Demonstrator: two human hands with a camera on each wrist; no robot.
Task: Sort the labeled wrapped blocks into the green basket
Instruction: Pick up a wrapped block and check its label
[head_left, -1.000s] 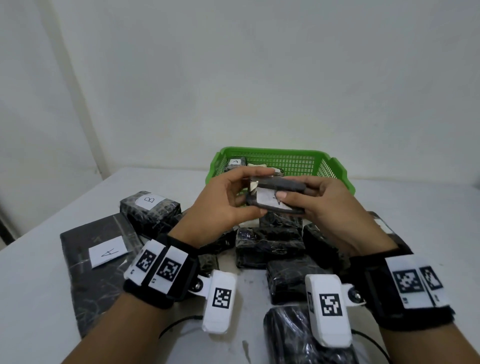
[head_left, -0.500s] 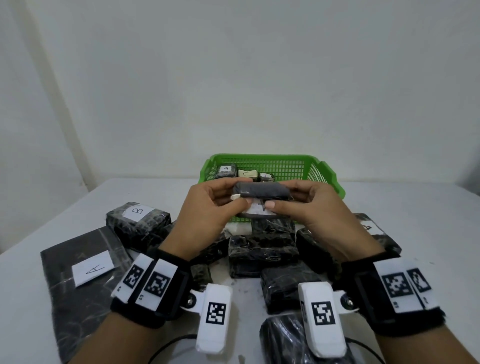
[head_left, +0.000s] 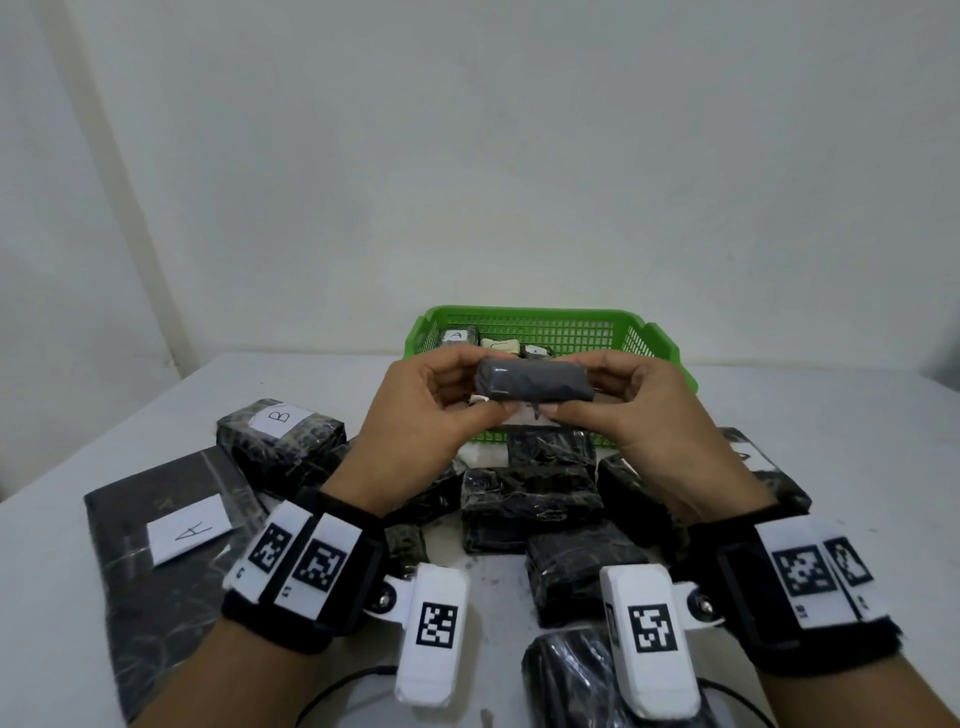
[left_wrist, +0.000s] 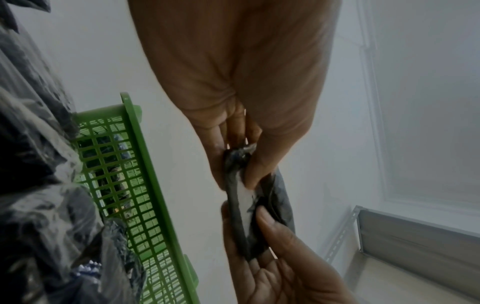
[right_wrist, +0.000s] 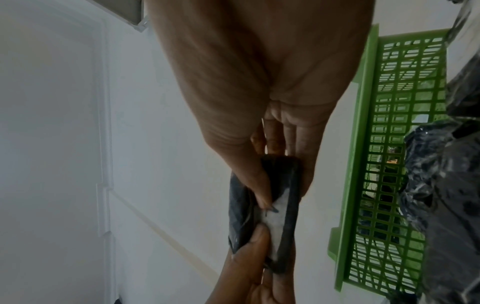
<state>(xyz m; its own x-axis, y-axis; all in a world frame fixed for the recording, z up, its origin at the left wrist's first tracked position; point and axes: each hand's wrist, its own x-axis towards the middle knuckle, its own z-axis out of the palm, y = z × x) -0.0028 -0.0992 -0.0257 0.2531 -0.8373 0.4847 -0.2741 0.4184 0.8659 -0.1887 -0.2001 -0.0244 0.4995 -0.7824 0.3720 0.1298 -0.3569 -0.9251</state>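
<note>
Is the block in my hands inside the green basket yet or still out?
Out. Both the left hand and right hand hold the block above the basket.

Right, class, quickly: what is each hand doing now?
Left hand: pinching one end of the wrapped block.
Right hand: pinching the other end.

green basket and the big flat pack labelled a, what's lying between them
In the head view, the block labelled B lies between the green basket and the flat pack labelled A.
</note>
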